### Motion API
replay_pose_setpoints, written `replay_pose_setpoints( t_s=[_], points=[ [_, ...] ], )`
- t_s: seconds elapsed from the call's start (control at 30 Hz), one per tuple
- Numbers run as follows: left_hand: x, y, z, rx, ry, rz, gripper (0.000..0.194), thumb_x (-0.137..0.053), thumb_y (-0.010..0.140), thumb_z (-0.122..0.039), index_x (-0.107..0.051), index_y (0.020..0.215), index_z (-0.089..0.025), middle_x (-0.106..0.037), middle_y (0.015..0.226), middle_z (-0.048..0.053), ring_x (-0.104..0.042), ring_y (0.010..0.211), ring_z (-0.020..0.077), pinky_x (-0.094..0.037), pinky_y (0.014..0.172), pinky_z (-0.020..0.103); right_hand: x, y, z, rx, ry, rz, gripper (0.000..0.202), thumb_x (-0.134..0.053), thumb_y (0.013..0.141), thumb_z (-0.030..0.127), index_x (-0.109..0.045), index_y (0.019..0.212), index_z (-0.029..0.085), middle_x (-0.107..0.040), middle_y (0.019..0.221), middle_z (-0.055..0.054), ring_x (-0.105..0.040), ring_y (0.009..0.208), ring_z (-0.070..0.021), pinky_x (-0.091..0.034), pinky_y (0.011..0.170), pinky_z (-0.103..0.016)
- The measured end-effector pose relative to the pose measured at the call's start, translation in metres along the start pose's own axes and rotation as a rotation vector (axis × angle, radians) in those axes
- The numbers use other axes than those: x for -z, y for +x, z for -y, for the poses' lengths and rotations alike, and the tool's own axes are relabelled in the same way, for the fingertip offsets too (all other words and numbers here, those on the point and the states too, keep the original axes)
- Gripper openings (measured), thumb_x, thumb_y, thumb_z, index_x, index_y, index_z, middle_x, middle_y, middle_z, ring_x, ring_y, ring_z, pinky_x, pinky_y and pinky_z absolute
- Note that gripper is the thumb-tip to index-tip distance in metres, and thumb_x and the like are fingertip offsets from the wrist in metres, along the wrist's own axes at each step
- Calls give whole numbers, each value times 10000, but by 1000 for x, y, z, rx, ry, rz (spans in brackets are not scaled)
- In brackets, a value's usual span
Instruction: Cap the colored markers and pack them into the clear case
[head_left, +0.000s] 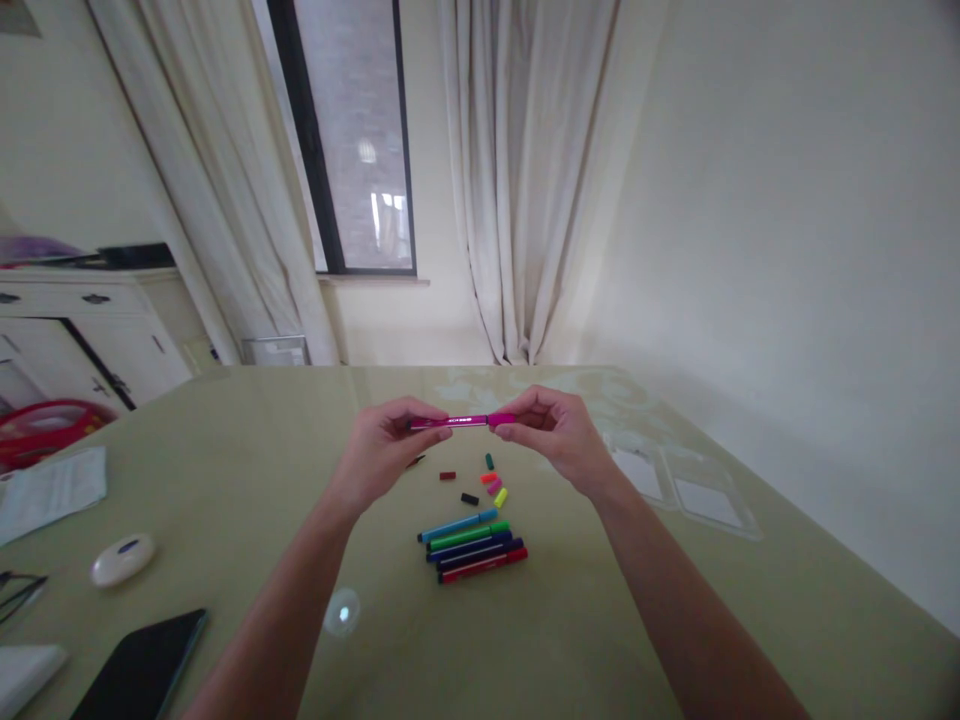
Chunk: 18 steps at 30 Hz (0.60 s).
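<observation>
A magenta felt-tip marker [466, 421] is held level above the table between my two hands. My left hand [386, 445] pinches its barrel end. The fingers of my right hand [551, 435] are closed on the other end, where the cap sits. Below lie several loose caps: a dark red cap [448, 476], a green cap [490, 462], an orange cap [489, 478], a pink cap [494, 487], a yellow cap [501, 497] and a black cap [469, 499]. Nearer me, several capped markers rest side by side, among them a light blue marker [457, 525] and a red marker [484, 567].
A clear plastic case [709, 500] lies open at the right, by the wall. On the left are a black phone [142, 665], a white oval object [122, 561], papers [56, 490] and a red basket [52, 430]. A window and curtains stand beyond the table [247, 480].
</observation>
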<state>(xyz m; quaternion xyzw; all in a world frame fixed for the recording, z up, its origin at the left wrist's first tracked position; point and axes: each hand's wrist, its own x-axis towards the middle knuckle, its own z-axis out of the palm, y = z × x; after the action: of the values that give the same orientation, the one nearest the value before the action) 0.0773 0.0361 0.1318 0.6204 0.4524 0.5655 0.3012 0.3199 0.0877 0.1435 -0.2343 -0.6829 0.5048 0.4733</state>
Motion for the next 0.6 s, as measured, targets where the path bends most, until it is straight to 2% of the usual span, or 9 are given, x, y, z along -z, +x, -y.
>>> replay_pose_setpoints(
  t_s=[0.17, 0.33, 0.5, 0.6],
  points=[
    [-7, 0, -4, -103, 31, -64, 164, -871, 733, -298, -816, 838, -185, -772, 782, 50, -662, 665, 147, -506, 540, 230, 1, 1, 0, -3, 10, -72, 294, -930, 666, 343, -761, 838, 174, -801, 819, -58, -748, 715, -182, -642, 704, -322],
    [-8, -1, -9, -204, 52, -80, 115, -868, 742, -243, -831, 845, -207, -795, 867, 62, -711, 757, 166, -572, 655, 257, 3, 0, 3, -17, 0, -67, 313, -937, 648, 370, -772, 828, 175, -797, 796, -58, -745, 703, -186, -642, 699, -330],
    [-12, -1, -5, -176, -4, -56, 135, -869, 748, -283, -825, 848, -204, -788, 874, 62, -708, 743, 164, -566, 632, 255, 3, -1, 6, -16, -11, -51, 315, -933, 650, 373, -753, 812, 170, -790, 789, -49, -736, 703, -175, -620, 697, -312],
    [-12, -1, -3, -156, 50, -12, 156, -853, 768, -321, -812, 858, -201, -778, 853, 54, -688, 721, 159, -547, 619, 252, 2, -1, 5, -39, -92, -8, 305, -916, 673, 358, -733, 829, 170, -781, 794, -41, -731, 714, -176, -593, 673, -294]
  ],
)
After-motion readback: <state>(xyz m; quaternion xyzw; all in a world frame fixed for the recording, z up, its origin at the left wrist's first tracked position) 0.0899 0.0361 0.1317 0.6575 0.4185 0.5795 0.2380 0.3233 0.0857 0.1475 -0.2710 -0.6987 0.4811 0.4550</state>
